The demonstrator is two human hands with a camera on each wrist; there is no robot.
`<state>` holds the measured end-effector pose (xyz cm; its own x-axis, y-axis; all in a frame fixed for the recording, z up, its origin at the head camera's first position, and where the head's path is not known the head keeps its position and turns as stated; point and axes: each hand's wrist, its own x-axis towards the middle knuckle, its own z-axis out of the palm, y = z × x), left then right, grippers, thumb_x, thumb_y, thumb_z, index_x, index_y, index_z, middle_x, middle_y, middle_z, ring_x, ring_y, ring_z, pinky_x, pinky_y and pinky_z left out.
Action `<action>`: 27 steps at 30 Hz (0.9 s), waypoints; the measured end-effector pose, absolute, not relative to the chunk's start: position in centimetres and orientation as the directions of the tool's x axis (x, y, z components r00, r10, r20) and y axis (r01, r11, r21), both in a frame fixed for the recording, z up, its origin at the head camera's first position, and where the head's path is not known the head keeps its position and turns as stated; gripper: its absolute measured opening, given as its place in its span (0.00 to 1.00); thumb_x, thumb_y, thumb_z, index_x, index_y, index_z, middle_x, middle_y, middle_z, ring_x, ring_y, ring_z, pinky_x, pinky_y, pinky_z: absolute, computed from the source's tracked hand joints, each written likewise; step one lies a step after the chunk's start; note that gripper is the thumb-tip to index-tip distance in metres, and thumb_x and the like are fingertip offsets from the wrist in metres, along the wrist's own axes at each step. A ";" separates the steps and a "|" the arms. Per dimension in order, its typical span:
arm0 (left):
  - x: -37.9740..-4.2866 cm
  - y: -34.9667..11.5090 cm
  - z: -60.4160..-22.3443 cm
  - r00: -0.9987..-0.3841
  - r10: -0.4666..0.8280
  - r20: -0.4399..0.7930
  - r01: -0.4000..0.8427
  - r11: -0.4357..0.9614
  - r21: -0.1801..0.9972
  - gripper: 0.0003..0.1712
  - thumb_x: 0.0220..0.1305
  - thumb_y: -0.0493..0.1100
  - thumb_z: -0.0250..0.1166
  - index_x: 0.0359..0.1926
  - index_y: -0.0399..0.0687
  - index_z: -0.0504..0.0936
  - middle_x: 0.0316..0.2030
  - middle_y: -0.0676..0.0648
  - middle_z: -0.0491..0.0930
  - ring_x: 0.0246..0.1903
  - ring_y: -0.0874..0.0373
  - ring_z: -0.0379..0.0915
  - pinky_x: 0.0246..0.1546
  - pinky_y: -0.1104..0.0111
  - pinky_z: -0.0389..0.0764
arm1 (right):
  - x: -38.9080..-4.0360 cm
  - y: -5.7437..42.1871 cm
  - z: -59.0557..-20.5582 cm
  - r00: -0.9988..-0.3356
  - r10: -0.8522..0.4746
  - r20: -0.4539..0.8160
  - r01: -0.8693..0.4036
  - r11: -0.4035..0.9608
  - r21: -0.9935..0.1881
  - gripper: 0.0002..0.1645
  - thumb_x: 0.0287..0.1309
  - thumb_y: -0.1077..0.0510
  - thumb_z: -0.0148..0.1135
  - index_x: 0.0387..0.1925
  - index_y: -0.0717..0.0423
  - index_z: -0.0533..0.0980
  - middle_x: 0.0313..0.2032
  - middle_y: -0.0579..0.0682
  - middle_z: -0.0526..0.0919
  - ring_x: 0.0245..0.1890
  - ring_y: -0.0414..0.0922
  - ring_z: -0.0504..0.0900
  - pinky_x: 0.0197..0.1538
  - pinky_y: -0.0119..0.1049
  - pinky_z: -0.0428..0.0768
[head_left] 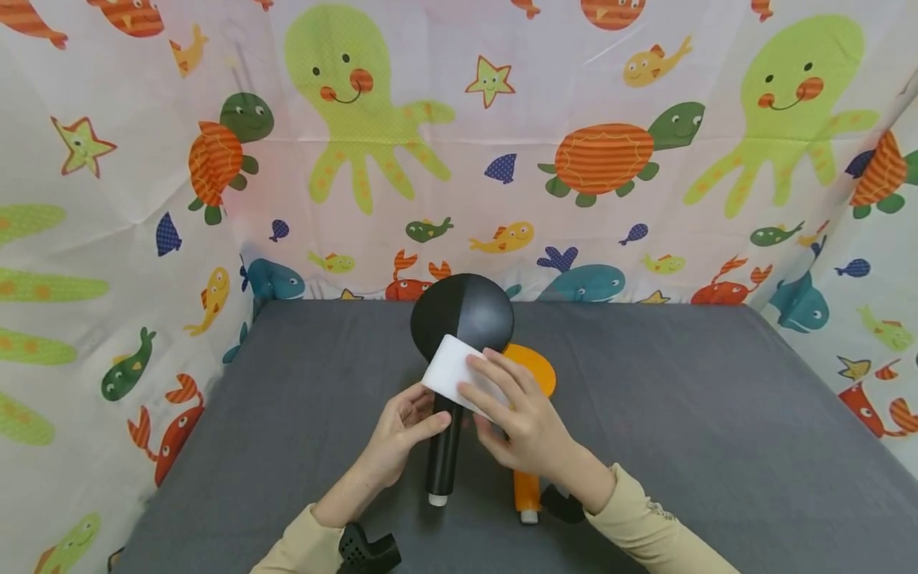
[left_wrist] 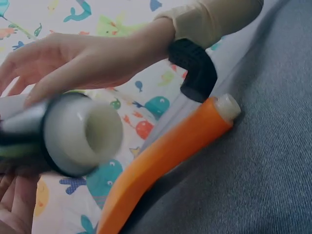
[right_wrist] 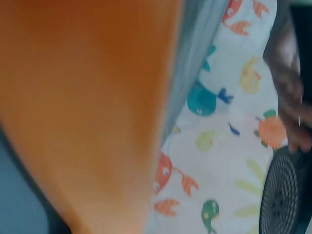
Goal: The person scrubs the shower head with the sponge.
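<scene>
A black paddle-shaped thing with a round, glossy head (head_left: 488, 319) and a long handle (head_left: 443, 462) is held up in the middle of the head view. My left hand (head_left: 402, 430) grips this handle below the head, thumb across its front. In my right hand (head_left: 527, 418) is a white block (head_left: 455, 371), held against the top of the handle. The white block covers where head and handle meet. The left wrist view shows the handle's blurred, hollow white end (left_wrist: 90, 131). A dark, dimpled round surface (right_wrist: 280, 195) appears in the right wrist view.
An orange paddle-shaped thing (head_left: 527, 490) lies on the grey cloth (head_left: 323, 446) behind my right hand, partly hidden. It looms large and blurred in the right wrist view. Black wrist-worn cameras (head_left: 369, 550) sit at my sleeves. A curtain (head_left: 459, 159) with sea-animal prints surrounds the table.
</scene>
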<state>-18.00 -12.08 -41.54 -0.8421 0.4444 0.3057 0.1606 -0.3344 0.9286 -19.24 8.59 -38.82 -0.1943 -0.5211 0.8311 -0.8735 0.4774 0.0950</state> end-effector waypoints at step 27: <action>-17.6 -12.1 -41.2 -0.710 0.611 0.348 -0.099 -0.577 0.811 0.17 0.69 0.32 0.42 0.54 0.31 0.70 0.46 0.42 0.78 0.42 0.54 0.79 0.45 0.65 0.78 | -20.3 9.7 -37.9 -0.210 -0.393 0.895 -0.824 0.564 0.055 0.18 0.59 0.59 0.52 0.50 0.58 0.74 0.56 0.66 0.68 0.55 0.64 0.65 0.50 0.55 0.71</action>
<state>-17.64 -12.08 -41.23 -0.7105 0.6114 0.3484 -0.0992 -0.5771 0.8106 -20.26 9.74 -37.92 -0.2099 -0.3928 0.8954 -0.8237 0.5644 0.0545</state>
